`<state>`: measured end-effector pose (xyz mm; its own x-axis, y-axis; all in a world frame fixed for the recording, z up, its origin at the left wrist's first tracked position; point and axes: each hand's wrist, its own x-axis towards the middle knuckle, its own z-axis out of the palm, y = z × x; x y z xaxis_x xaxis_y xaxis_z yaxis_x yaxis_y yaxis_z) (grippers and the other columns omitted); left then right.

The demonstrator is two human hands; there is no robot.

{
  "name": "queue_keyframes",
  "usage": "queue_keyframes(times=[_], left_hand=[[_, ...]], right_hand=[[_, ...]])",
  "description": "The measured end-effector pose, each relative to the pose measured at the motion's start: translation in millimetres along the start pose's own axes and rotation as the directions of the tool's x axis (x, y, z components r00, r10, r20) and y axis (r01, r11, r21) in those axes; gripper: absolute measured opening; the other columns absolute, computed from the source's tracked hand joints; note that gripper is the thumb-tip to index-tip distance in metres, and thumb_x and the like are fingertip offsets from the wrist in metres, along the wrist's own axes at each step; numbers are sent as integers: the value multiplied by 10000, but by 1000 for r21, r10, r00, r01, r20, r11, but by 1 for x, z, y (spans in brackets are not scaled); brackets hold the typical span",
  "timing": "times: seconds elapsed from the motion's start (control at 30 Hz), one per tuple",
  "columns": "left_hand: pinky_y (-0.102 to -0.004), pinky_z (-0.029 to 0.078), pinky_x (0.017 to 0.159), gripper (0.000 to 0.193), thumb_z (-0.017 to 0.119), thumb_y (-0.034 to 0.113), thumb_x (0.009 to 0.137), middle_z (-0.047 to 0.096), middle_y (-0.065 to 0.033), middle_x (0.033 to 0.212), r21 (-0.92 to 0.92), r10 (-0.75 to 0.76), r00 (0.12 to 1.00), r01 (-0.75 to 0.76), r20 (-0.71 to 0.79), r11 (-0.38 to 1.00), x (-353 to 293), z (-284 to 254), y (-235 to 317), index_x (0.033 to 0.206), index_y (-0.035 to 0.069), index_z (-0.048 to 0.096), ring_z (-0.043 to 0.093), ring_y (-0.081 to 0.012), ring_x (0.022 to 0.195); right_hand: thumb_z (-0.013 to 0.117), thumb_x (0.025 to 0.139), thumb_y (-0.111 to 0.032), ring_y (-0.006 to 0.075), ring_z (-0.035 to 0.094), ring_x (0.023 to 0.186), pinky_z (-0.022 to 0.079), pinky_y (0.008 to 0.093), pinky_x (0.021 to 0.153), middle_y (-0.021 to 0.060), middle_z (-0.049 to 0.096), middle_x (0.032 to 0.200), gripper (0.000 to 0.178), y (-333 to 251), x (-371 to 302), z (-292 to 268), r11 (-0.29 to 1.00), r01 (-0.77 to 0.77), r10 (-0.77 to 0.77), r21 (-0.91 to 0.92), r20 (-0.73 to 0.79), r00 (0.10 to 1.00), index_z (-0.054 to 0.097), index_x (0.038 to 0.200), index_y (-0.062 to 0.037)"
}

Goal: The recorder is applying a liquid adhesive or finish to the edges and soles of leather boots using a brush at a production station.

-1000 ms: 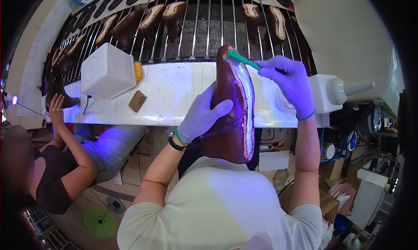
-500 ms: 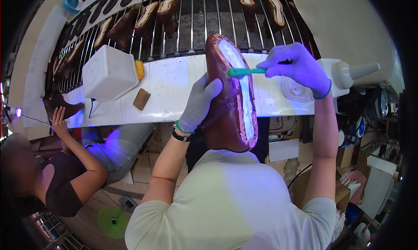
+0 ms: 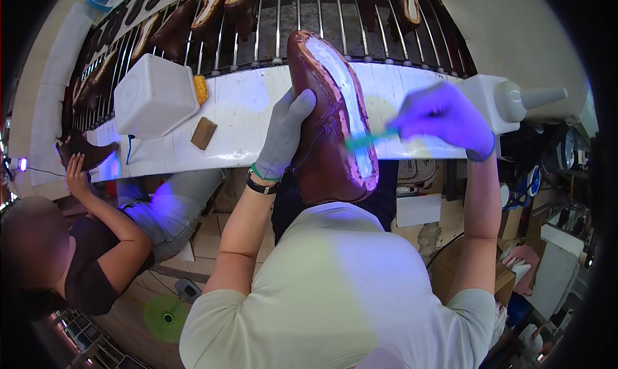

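A brown leather boot is held bottom-up in front of me, its pale sole face with pinkish edges turned toward me. My left hand, in a light glove, grips the boot's left side, thumb on the near side; the fingers behind it are hidden. My right hand, gloved and blurred by motion, is closed on the handle of a small green brush. The brush head touches the left margin of the sole, at its lower half.
A white worktable crosses ahead, with a white container, a brown block and a white bottle with a spout. Beyond it, a barred conveyor carries several boots. At left a co-worker's hand holds a boot.
My right hand has drawn the brush down the sole, from its upper left edge to its lower half. The boot and my left hand have shifted slightly up and left in view.
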<state>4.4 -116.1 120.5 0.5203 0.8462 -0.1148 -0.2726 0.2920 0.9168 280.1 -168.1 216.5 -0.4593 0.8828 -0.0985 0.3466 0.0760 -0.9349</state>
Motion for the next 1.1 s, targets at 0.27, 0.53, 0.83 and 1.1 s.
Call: queue_keyframes(times=[0.27, 0.53, 0.83, 1.1], left_hand=[[-326, 508, 943, 542, 532, 400, 1000, 625, -106, 1194, -124, -52, 998, 57, 39, 991, 8, 8, 2, 1336, -24, 496, 626, -163, 1043], [-370, 498, 1013, 524, 497, 383, 1014, 622, -132, 1261, -115, -229, 970, 237, 83, 965, 20, 1, -4, 1371, -1, 488, 640, -213, 1100], [-294, 516, 941, 489, 549, 394, 998, 655, -93, 1206, -312, -462, 865, 502, 195, 807, 17, 17, -17, 1299, 9, 573, 650, -149, 1036], [-278, 433, 1045, 422, 517, 281, 1027, 612, -72, 1281, -249, -180, 923, 273, 340, 929, -4, 29, -38, 1356, 16, 532, 586, -128, 1140]], right_hand=[[783, 767, -66, 105, 616, 701, 474, 259, 646, 52, 682, 751, 218, 1, 3, -3, 991, -61, 50, -115, -96, 994, 775, 979, -15], [802, 740, -70, 123, 653, 679, 478, 259, 601, 77, 707, 736, 236, -13, -3, -10, 994, 3, 12, -109, 134, 991, 778, 968, -13], [830, 735, -52, 129, 648, 695, 491, 277, 637, 62, 702, 764, 233, -20, 12, -21, 998, -33, 45, -47, 265, 963, 778, 960, -23], [870, 679, -126, 132, 647, 638, 484, 264, 591, 68, 707, 743, 294, -11, 26, -22, 998, 56, -50, -15, 277, 960, 792, 950, -45]])
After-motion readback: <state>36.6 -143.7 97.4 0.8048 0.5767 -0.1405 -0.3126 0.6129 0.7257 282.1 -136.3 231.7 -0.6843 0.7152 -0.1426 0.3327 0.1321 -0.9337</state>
